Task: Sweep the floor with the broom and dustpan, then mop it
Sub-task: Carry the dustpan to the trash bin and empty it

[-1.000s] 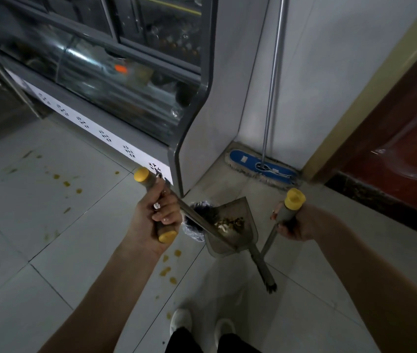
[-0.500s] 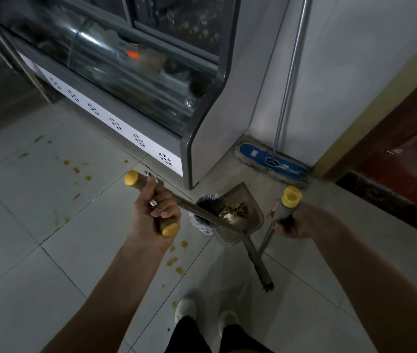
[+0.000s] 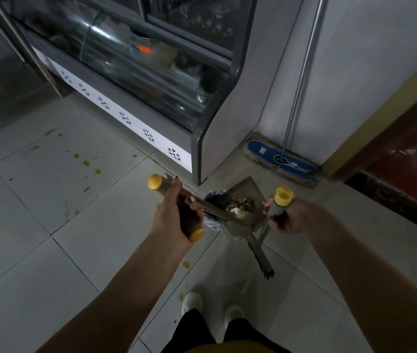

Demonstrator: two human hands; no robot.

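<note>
My left hand [image 3: 176,215] grips the yellow-capped crossbar handle of the metal dustpan [image 3: 248,189]. The pan hangs tilted above a small bag-lined bin [image 3: 211,222], and a heap of swept debris [image 3: 240,203] lies inside it. To the right, my right hand [image 3: 291,217] grips the yellow-capped top of the broom [image 3: 259,253]. The broom's shaft slants down under the pan, and its dark bristles touch the floor in front of my shoes. A flat mop with a blue head [image 3: 260,150] leans against the white wall behind the bin.
A glass-fronted display fridge [image 3: 215,149] stands to the left of the bin. Yellow-brown stains [image 3: 86,163] dot the white floor tiles at left, with a few more near my white shoes [image 3: 192,301]. A dark red door [image 3: 406,154] is at right.
The view has drifted a little. Both hands keep their grips, and the dustpan stays over the bin with debris in it.
</note>
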